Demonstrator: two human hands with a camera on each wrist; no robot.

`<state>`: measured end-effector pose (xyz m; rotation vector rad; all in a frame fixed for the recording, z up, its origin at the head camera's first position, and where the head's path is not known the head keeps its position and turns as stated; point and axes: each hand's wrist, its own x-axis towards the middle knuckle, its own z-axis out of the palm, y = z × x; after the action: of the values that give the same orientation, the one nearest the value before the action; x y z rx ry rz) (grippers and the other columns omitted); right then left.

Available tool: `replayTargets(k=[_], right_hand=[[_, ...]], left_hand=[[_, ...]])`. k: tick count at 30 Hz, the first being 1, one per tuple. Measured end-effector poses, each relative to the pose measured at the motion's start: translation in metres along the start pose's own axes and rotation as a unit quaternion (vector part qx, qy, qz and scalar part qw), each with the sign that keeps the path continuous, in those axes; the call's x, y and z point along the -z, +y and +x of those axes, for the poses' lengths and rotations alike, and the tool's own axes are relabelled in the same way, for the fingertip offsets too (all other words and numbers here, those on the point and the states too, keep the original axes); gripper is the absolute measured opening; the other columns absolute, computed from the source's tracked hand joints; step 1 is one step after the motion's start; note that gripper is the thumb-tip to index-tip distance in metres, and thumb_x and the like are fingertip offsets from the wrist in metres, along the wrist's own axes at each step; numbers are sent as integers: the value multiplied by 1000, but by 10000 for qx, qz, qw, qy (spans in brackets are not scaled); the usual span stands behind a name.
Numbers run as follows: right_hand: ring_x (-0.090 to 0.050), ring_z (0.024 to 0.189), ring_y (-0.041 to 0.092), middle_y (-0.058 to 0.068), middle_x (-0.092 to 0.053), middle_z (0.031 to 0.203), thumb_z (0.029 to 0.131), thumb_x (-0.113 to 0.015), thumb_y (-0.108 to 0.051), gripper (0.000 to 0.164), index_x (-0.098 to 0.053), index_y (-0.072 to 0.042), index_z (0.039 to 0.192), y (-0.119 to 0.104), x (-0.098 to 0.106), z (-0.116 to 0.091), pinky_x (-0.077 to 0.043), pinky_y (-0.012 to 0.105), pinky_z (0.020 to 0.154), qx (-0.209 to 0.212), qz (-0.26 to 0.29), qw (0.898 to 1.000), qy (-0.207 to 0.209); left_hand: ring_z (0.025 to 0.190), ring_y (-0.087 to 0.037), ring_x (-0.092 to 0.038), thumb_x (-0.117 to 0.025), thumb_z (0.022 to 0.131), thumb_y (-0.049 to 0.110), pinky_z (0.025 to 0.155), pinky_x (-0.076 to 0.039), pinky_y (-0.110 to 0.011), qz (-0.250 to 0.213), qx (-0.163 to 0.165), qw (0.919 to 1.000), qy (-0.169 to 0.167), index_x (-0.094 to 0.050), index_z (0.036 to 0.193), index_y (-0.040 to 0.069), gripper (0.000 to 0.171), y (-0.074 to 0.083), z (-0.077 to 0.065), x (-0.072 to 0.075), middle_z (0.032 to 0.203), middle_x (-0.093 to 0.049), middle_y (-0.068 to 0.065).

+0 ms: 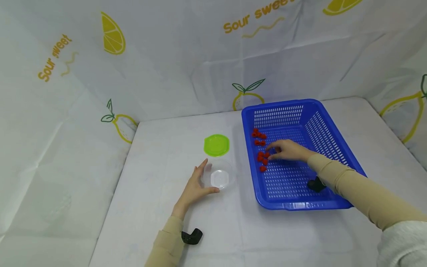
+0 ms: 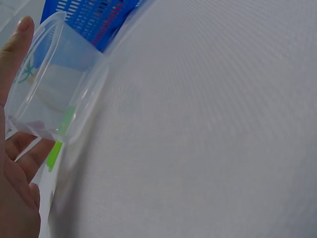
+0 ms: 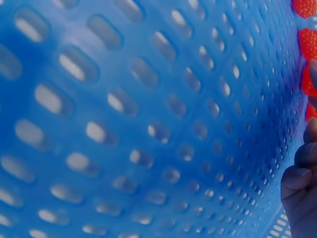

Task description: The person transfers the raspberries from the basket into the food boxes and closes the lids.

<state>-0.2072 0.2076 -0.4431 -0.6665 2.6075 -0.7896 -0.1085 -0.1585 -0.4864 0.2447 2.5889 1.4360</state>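
My left hand [image 1: 194, 189] holds a clear plastic cup [image 1: 220, 178] on the white table, thumb on the near side and fingers on the far side. In the left wrist view the cup [image 2: 59, 74] looks empty. My right hand [image 1: 287, 150] is inside the blue basket [image 1: 248, 148], at a group of red raspberries [image 1: 263, 168]. One raspberry lies between its thumb and forefinger tips; whether they pinch it I cannot tell. In the right wrist view, fingers [image 3: 304, 163] show at the edge beside the raspberries [image 3: 309, 42].
A green lid [image 1: 217, 145] lies flat just beyond the cup, left of the basket. More raspberries [image 1: 256, 132] lie along the basket's left side. A white cloth printed with lemons [image 1: 113, 35] hangs behind the table. A black device [image 1: 192, 236] is by the left wrist.
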Motion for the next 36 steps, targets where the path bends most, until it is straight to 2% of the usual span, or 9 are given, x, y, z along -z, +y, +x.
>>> replayTargets(k=[8, 16, 25, 29, 36], right_hand=[[-45, 68, 13, 1, -53, 76, 86, -67, -24, 29, -67, -8, 110, 2, -3, 3, -37, 26, 60, 65, 42, 10000, 21], [-44, 67, 14, 2, -50, 73, 84, -69, -22, 26, -67, -8, 106, 1, -3, 4, -35, 27, 59, -45, 52, 10000, -42], [-43, 67, 15, 1, -48, 71, 82, -70, -18, 24, -64, -7, 101, -2, 5, 4, -34, 28, 60, -64, 383, 9991, -147], [-43, 68, 15, 1, -47, 73, 81, -71, -22, 24, -64, -10, 100, -3, 10, 1, -34, 28, 61, -114, 431, 9989, -165], [-44, 72, 17, 4, -46, 76, 82, -70, -24, 25, -62, -11, 102, -9, 21, -6, -36, 29, 63, -254, 965, 9948, -223]], left_hand=[[141, -25, -29, -86, 61, 37, 115, -24, -50, 15, -109, 9998, 152, -24, 146, 35, 104, 4, -1, -2, 145, -43, 0], [142, -23, -28, -85, 63, 36, 116, -24, -48, -69, -96, 9998, 168, -22, 147, 34, 105, 4, -2, -5, 146, -42, -1], [142, -24, -27, -85, 62, 36, 115, -25, -49, -121, 20, 9998, 150, -23, 146, 36, 105, 4, 0, -3, 147, -41, 0], [141, -25, -28, -85, 61, 38, 114, -27, -49, -111, 23, 9998, 166, -24, 145, 36, 104, 3, 1, -3, 146, -42, 0], [141, -24, -29, -85, 60, 44, 113, -28, -48, -134, 154, 9998, 78, -24, 145, 37, 106, 3, 2, -4, 145, -42, 2]])
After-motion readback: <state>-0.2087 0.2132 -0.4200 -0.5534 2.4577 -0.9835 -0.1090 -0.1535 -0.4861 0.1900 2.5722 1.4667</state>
